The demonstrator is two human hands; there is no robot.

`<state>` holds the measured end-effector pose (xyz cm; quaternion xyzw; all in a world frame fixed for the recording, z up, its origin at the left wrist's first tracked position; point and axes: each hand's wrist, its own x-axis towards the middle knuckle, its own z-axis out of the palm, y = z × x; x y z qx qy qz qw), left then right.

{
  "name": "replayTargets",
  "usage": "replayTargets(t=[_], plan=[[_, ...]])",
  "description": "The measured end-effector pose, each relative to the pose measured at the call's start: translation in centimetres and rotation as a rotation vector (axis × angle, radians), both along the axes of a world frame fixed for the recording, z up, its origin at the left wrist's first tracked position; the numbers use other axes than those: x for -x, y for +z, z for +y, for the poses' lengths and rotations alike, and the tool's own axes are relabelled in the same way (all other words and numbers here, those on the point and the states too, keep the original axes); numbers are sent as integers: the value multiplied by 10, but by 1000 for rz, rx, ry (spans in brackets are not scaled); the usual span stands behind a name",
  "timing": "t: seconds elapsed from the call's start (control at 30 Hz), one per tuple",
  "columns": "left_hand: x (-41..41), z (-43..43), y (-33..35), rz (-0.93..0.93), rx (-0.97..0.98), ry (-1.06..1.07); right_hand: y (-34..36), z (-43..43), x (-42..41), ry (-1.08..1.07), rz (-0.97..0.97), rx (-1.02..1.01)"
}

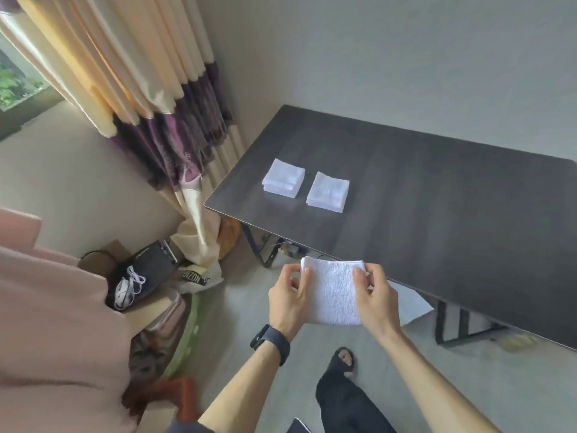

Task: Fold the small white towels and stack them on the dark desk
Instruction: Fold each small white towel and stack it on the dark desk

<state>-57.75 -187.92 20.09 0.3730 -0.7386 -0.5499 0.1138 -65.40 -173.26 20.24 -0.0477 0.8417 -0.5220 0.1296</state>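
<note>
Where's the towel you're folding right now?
In the head view, the white towel is low centre, held up between the left hand and right hand, just off the near edge of the dark desk.

A black smartwatch (271, 342) with a wide matte strap sits on the left wrist. The left forearm (243, 392) and right forearm (431, 373) are bare. At six o'clock, a black trouser leg (346, 407) ends in what seems to be a black open-toe slipper (342, 364).

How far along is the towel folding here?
Done: the left stack and right stack of folded towels lie apart on the desk. In hand: left hand and right hand pinch a folded towel by its top corners, off the desk. Left: finishing and stacking it; I cannot tell whether more wait.
</note>
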Motion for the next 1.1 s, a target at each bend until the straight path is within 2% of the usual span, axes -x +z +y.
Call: replayTargets(t=[0.33, 0.57, 0.83, 1.1], plan=[[208, -95, -47, -153, -77, -44, -58, -91, 195, -42, -130, -82], [320, -148, -75, -242, -66, -116, -95, -142, 298, -43, -148, -210], [381, -192, -139, -444, 116, -322, -148, -180, 344, -86, -240, -376], [403, -206, -159, -504, 178, -411, -170, -198, 355, -201, -189, -515]])
